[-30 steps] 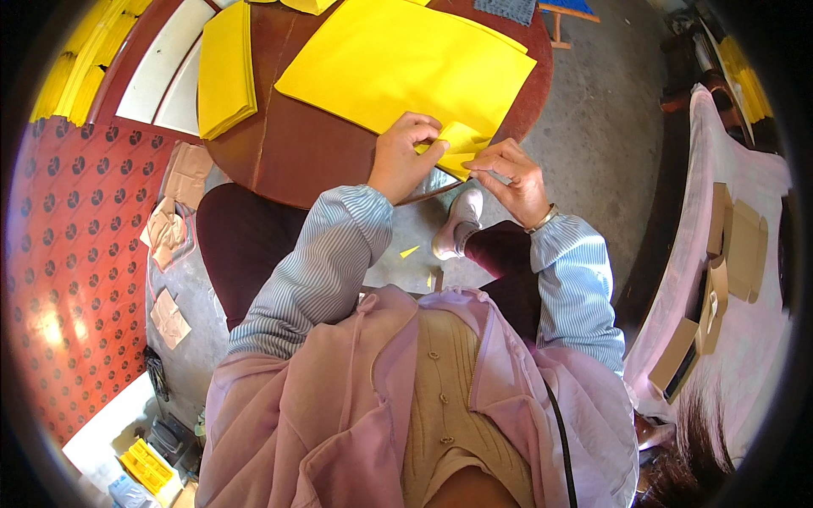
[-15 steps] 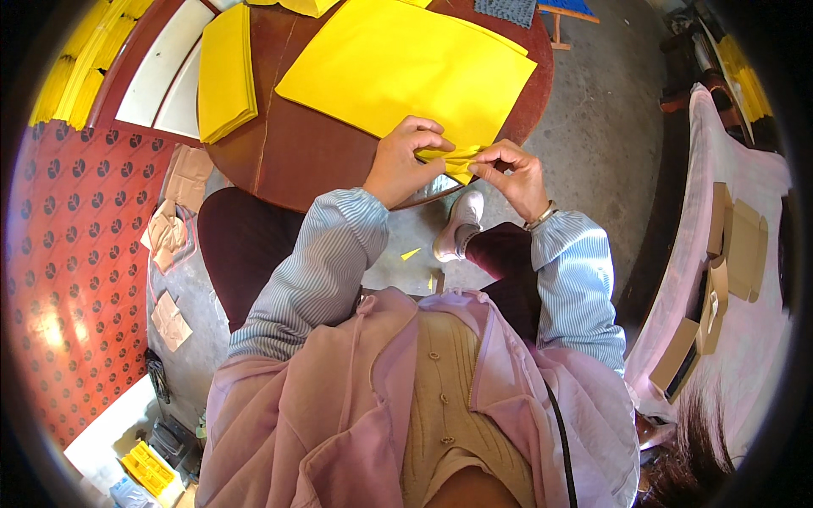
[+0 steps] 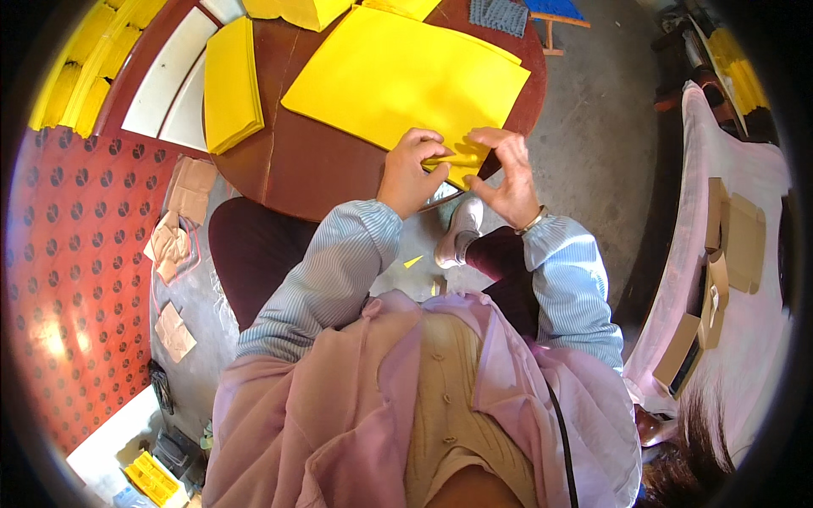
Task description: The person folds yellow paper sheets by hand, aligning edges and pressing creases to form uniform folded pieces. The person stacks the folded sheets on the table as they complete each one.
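Note:
A large yellow sheet point(image 3: 406, 76), of paper-like or felt-like material, lies at an angle on the round brown table point(image 3: 322, 157). It seems to be the top one of a thin stack. Its near corner is bent into small folds at the table's edge. My left hand point(image 3: 408, 176) pinches this folded corner between thumb and fingers. On the corner's other side, my right hand point(image 3: 512, 184) has its thumb and fingers spread apart, the fingertips resting on or just over the yellow material. A folded yellow pile point(image 3: 233, 85) sits to the left on the same table.
More yellow pieces point(image 3: 309, 12) and a grey textured pad point(image 3: 498, 15) lie at the table's far side. Brown cardboard boxes point(image 3: 745, 245) rest on a pink-covered surface at right. Crumpled brown paper point(image 3: 172, 245) and a yellow scrap point(image 3: 412, 262) are on the floor.
My right hand has loosened its pinch on the corner, and its fingers have spread. My left hand keeps its hold. The view has shifted slightly.

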`<state>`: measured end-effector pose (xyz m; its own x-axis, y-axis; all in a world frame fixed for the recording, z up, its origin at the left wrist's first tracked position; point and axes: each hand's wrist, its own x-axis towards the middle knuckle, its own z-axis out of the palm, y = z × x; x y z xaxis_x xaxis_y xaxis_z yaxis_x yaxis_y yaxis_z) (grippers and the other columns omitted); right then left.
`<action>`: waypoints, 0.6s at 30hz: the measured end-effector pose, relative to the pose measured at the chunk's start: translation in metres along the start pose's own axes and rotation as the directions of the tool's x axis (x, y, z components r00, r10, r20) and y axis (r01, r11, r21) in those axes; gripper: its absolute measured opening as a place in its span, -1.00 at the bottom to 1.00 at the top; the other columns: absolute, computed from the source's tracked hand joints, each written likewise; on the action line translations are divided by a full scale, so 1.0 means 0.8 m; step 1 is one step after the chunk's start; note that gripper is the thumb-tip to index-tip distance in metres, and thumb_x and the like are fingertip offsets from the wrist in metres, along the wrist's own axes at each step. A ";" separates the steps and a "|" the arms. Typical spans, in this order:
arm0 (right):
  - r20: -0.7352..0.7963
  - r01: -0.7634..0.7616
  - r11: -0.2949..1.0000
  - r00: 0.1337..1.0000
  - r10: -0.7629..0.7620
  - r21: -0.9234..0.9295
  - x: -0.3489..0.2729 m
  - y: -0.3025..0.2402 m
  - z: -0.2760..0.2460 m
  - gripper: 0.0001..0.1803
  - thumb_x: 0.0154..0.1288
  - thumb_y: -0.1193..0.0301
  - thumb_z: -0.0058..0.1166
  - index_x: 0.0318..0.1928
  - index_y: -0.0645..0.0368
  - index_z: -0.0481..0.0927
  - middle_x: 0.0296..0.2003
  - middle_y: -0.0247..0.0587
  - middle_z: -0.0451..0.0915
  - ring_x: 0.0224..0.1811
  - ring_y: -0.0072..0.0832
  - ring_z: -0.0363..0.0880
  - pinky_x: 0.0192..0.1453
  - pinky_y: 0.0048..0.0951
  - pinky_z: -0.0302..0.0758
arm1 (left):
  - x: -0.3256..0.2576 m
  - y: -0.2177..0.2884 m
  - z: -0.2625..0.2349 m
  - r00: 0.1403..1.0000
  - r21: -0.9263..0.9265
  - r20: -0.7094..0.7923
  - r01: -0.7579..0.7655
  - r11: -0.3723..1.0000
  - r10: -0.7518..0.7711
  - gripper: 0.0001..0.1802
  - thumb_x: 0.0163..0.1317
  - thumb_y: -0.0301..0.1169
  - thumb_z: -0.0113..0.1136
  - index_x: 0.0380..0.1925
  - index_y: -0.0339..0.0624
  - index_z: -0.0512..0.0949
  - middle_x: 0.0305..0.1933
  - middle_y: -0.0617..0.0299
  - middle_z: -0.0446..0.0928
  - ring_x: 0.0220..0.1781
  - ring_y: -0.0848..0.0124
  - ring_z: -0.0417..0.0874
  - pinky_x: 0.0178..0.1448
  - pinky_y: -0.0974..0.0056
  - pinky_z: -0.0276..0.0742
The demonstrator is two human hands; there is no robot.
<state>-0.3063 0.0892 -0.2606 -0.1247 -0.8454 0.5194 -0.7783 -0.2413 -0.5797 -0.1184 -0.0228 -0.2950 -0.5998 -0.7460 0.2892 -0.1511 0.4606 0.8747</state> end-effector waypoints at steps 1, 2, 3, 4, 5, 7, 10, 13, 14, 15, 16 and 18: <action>0.031 0.031 0.999 0.999 -0.030 -0.031 0.002 -0.002 0.003 -0.47 0.07 0.47 0.43 0.13 0.13 0.67 0.00 -0.11 0.66 0.12 -0.12 0.60 0.42 -0.05 0.42 | 0.000 -0.001 0.002 1.000 0.002 -0.015 -0.026 1.000 0.026 -0.78 0.15 -0.49 0.48 -0.18 -0.23 0.76 0.05 0.05 0.67 0.03 0.18 0.78 0.12 0.22 0.70; 0.068 0.051 0.997 0.997 -0.047 -0.064 0.003 -0.003 0.007 -0.44 0.05 0.44 0.41 0.15 0.12 0.66 0.00 -0.08 0.66 0.16 -0.04 0.57 0.50 0.02 0.37 | 0.000 -0.001 0.003 0.999 -0.003 -0.024 -0.045 0.999 0.045 -0.78 0.14 -0.48 0.48 -0.18 -0.22 0.75 0.05 0.04 0.67 0.04 0.16 0.77 0.13 0.20 0.70; 0.069 0.059 0.993 0.996 -0.052 -0.101 0.004 -0.005 0.011 -0.54 0.12 0.42 0.34 0.09 0.13 0.67 -0.02 -0.06 0.66 0.12 -0.02 0.59 0.55 0.10 0.33 | 0.000 -0.001 0.004 0.997 -0.002 -0.033 -0.067 0.998 0.067 -0.77 0.13 -0.48 0.48 -0.18 -0.22 0.75 0.05 0.03 0.67 0.05 0.14 0.77 0.14 0.19 0.70; 0.058 0.055 0.993 0.997 -0.049 -0.109 0.004 -0.007 0.015 -0.59 0.14 0.41 0.33 0.05 0.14 0.67 -0.06 -0.06 0.67 0.10 -0.01 0.61 0.57 0.16 0.33 | 0.000 0.000 0.003 0.995 0.008 -0.040 -0.093 0.996 0.093 -0.76 0.12 -0.48 0.48 -0.18 -0.21 0.75 0.05 0.02 0.66 0.05 0.12 0.76 0.15 0.17 0.69; 0.049 0.066 0.989 0.997 -0.059 -0.134 0.003 -0.008 0.018 -0.60 0.14 0.41 0.35 0.03 0.14 0.67 -0.06 -0.06 0.67 0.10 -0.01 0.61 0.56 0.16 0.34 | 0.000 0.001 0.002 0.993 0.025 -0.021 -0.114 0.993 0.114 -0.74 0.10 -0.46 0.48 -0.17 -0.20 0.74 0.06 0.01 0.65 0.08 0.09 0.74 0.18 0.14 0.68; 0.040 0.070 0.985 0.997 -0.064 -0.158 0.003 -0.011 0.021 -0.61 0.12 0.39 0.39 0.00 0.15 0.68 -0.06 -0.06 0.67 0.12 -0.01 0.62 0.54 0.18 0.36 | 0.002 0.004 -0.002 0.990 0.067 0.039 -0.141 0.988 0.139 -0.68 0.08 -0.42 0.49 -0.11 -0.16 0.74 0.08 -0.02 0.61 0.14 0.01 0.69 0.26 0.06 0.62; 0.070 0.054 0.984 0.997 -0.042 -0.172 0.003 -0.014 0.019 -0.55 0.06 0.40 0.45 0.02 0.12 0.70 -0.01 -0.10 0.68 0.14 -0.03 0.62 0.54 0.18 0.37 | 0.015 0.001 -0.023 0.968 0.003 0.206 -0.150 0.989 0.146 -0.72 0.15 -0.37 0.50 -0.13 -0.15 0.74 0.09 -0.05 0.61 0.19 -0.02 0.66 0.29 0.06 0.59; 0.116 0.060 0.981 0.992 -0.039 -0.187 0.006 -0.016 0.015 -0.48 0.03 0.41 0.47 0.09 0.09 0.73 0.07 -0.16 0.69 0.20 -0.09 0.61 0.53 0.14 0.38 | 0.063 -0.029 -0.078 0.970 0.176 0.067 -0.243 0.954 0.235 -0.78 0.19 -0.37 0.47 -0.15 -0.10 0.75 0.13 -0.05 0.61 0.25 -0.03 0.62 0.36 0.03 0.54; 0.115 0.063 0.978 0.992 -0.040 -0.199 0.006 -0.018 0.015 -0.47 0.03 0.42 0.47 0.10 0.08 0.73 0.09 -0.18 0.69 0.22 -0.10 0.61 0.52 0.13 0.38 | 0.087 -0.045 -0.105 0.972 0.277 -0.041 -0.210 0.938 0.230 -0.76 0.19 -0.38 0.46 -0.13 -0.09 0.74 0.14 -0.08 0.61 0.30 -0.05 0.57 0.42 -0.02 0.48; 0.128 0.056 0.974 0.991 -0.029 -0.217 0.006 -0.019 0.016 -0.46 0.04 0.42 0.48 0.12 0.08 0.74 0.11 -0.19 0.69 0.23 -0.12 0.61 0.52 0.12 0.39 | 0.108 -0.063 -0.133 0.960 0.466 -0.146 -0.147 0.873 0.240 -0.67 0.17 -0.35 0.47 -0.04 -0.07 0.71 0.21 -0.14 0.56 0.38 -0.12 0.47 0.49 -0.05 0.40; 0.120 0.055 0.971 0.992 -0.027 -0.234 0.005 -0.021 0.017 -0.45 0.04 0.42 0.47 0.13 0.08 0.74 0.12 -0.19 0.69 0.24 -0.14 0.60 0.52 0.12 0.38 | 0.123 -0.080 -0.162 0.960 0.647 -0.173 -0.057 0.760 0.219 -0.50 0.14 -0.30 0.50 0.11 -0.08 0.64 0.35 -0.19 0.45 0.45 -0.19 0.38 0.56 -0.05 0.32; 0.115 0.043 0.961 0.993 -0.011 -0.273 0.005 -0.024 0.020 -0.45 0.06 0.42 0.47 0.15 0.07 0.74 0.15 -0.20 0.69 0.26 -0.16 0.60 0.51 0.10 0.38 | 0.152 -0.107 -0.201 0.973 0.675 -0.219 0.205 0.709 -0.073 -0.09 0.10 -0.23 0.55 0.46 -0.16 0.36 0.45 -0.22 0.32 0.48 -0.22 0.35 0.58 -0.02 0.32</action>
<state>-0.2821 0.0827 -0.2579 -0.0442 -0.8918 0.4503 -0.9212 -0.1380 -0.3638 -0.0519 -0.2304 -0.2721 -0.4004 -0.8647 0.3032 -0.7605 0.4982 0.4164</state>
